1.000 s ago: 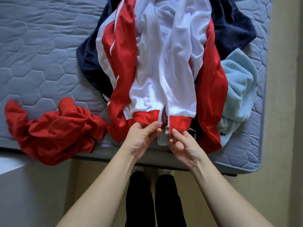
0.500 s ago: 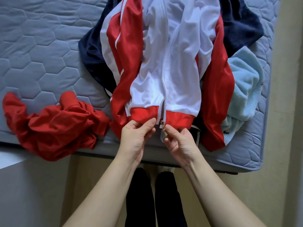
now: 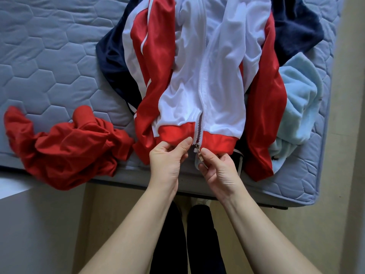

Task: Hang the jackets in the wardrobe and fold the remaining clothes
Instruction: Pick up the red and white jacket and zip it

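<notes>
I see a big bed point(image 3: 49, 56) with a grey-blue quilted top, and all the clothes lie on it. The biggest piece is a red and white jacket point(image 3: 223, 80). It lies front side up in the middle of the pile, with its red hem at the near edge of the bed. Under it is a dark blue piece of clothing point(image 3: 112, 62) that sticks out on both sides. A soft light blue piece point(image 3: 300, 95) lies to the right, partly under the jacket's red sleeve. A crumpled red piece point(image 3: 69, 147) lies by itself on the left and hangs a bit over the bed's edge. Both hands are at the jacket's hem. The left hand point(image 3: 167, 161) pinches the red hem just left of the zip. The right hand point(image 3: 219, 171) pinches the bottom end of the zip on the other side. The small metal zip slider point(image 3: 197, 145) sits at the very bottom, between the two thumbs. The two sides of the zip gape a little just above the hem and lie close together higher up.
</notes>
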